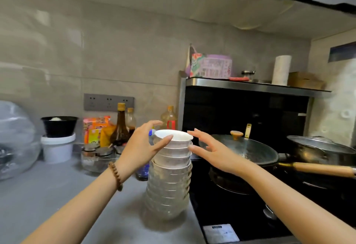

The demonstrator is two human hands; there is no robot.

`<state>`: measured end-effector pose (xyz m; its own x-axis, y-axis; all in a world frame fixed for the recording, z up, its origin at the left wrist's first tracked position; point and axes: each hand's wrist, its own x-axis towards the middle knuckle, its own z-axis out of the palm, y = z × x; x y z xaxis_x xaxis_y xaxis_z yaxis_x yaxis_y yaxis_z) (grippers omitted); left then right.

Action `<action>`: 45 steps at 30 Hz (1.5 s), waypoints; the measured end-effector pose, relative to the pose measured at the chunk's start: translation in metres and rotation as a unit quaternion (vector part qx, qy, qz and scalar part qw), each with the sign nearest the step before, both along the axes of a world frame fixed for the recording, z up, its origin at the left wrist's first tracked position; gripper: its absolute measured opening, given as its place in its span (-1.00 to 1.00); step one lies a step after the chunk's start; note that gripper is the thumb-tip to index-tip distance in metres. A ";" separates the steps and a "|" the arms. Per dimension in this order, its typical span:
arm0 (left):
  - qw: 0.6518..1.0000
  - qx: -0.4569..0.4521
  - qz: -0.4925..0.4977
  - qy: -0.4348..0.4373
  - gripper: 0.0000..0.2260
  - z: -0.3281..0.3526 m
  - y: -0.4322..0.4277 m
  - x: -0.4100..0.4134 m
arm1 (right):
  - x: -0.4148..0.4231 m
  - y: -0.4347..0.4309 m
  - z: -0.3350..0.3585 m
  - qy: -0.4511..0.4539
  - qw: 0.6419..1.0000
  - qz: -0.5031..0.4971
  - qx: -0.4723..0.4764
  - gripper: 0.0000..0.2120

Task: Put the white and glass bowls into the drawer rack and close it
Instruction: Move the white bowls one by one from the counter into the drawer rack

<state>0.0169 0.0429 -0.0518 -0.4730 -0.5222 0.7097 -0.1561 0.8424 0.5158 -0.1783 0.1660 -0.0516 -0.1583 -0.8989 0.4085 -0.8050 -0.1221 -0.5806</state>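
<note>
A tall stack of bowls stands on the grey counter [57, 191] beside the stove. White bowls [174, 147] form its top part and glass bowls [169, 189] its lower part. My left hand [143, 145] is at the left side of the top white bowls, fingers spread, thumb at the rim. My right hand [210, 151] is at the right side, fingers spread, fingertips close to or just touching the bowls. Neither hand has closed on anything. No drawer rack is in view.
A lidded wok [248, 151] with a wooden handle sits on the black stove right of the stack, a second pan [316, 149] beyond it. Sauce bottles [121, 126], spice jars, snack packets and a white bucket [57, 147] stand behind left. A large glass bowl [15, 141] is far left.
</note>
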 end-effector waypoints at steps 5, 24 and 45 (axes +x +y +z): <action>0.995 0.078 -0.054 -0.002 -0.45 -0.013 -0.024 -0.005 | 0.002 -0.028 -0.001 -0.014 1.000 0.011 -0.005 -0.65; 0.972 0.141 -0.146 0.119 -0.71 -0.014 -0.025 -0.019 | 0.010 -0.023 0.011 0.008 0.990 0.002 -0.141 -0.85; 0.883 0.275 -0.376 0.055 -0.51 -0.042 0.174 -0.143 | -0.025 0.206 -0.024 -0.234 0.947 -0.112 -0.192 -0.73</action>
<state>-0.1260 0.2172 -0.0941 -0.7772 -0.3694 0.5093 0.4171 0.3034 0.8567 -0.2036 0.3724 -0.0761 -0.5713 -0.6219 0.5357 -0.5009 -0.2529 -0.8277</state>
